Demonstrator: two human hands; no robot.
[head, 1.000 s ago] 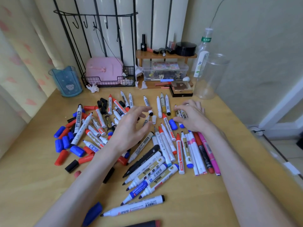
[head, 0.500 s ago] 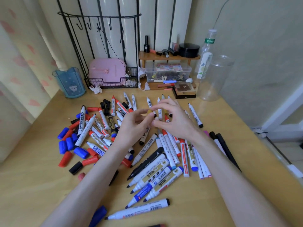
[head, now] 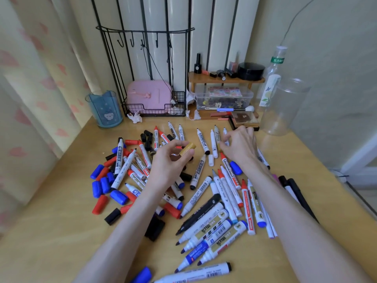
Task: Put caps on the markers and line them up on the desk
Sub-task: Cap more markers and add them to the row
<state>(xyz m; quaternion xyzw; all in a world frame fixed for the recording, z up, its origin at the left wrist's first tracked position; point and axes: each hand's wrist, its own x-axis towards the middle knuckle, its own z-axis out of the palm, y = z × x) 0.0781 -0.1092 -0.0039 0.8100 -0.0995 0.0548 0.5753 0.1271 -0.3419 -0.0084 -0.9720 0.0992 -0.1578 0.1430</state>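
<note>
Desk (head: 53,231) of pale wood, viewed from above, bearing a scattered heap of markers (head: 206,223). Most are uncapped, with white barrels and red, blue or black tips. Wire rack (head: 155,113) holding a pink case (head: 149,94) and a small wooden shelf (head: 224,79) stand along the far edge. A clear plastic jar (head: 285,107) stands at the far right. Loose caps (head: 105,185), blue, red and black, lie clustered at the left of the heap. Right hand (head: 241,148) hangs over the far markers with fingers loosely curled; whether it grips one cannot be told. Left hand (head: 169,166) hovers over the heap's middle, pinching a gold cap (head: 187,148) between thumb and fingertips.
</note>
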